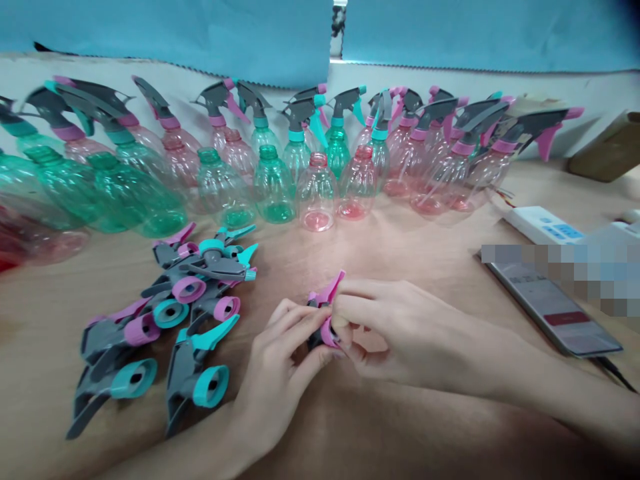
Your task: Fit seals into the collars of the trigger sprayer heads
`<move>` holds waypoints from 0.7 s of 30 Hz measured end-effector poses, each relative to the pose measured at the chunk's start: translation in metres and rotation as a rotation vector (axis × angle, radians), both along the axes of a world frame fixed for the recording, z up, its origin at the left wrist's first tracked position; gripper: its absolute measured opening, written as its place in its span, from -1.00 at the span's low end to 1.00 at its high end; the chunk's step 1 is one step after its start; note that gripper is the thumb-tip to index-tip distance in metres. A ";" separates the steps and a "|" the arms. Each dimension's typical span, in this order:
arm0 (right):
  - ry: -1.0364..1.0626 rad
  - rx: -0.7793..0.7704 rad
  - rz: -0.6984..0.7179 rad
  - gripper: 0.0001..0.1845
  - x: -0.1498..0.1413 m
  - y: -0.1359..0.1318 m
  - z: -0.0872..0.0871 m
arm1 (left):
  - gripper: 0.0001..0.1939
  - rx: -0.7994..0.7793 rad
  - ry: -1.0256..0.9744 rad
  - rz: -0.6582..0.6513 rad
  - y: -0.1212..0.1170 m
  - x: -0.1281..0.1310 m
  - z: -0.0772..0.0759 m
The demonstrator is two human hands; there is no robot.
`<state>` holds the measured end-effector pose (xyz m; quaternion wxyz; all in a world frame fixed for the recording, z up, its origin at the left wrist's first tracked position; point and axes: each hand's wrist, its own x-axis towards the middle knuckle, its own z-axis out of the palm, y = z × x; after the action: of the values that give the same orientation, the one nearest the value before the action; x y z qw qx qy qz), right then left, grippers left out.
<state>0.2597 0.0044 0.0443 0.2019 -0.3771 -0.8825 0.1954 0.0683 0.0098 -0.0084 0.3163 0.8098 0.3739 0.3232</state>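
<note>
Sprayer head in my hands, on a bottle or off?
Off: your left hand grips the sprayer head, your right hand at its pink collar, apart from the bottles standing beyond.

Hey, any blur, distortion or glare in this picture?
In the head view, the red translucent plastic object at far left is smeared, the green translucent plastic bottles look stretched and leaning, glints dot a clear, pink-based plastic bottle, and the upper-right corner darkens.
</note>
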 end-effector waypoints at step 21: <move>-0.101 0.572 -0.198 -0.72 -0.026 -0.035 -0.009 | -0.71 0.044 -0.061 -0.018 -0.003 0.001 -0.001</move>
<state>0.2337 -0.0301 0.0354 0.2737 -0.3983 -0.8697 -0.1007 0.0693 0.0071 -0.0096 0.3126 0.8097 0.3494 0.3531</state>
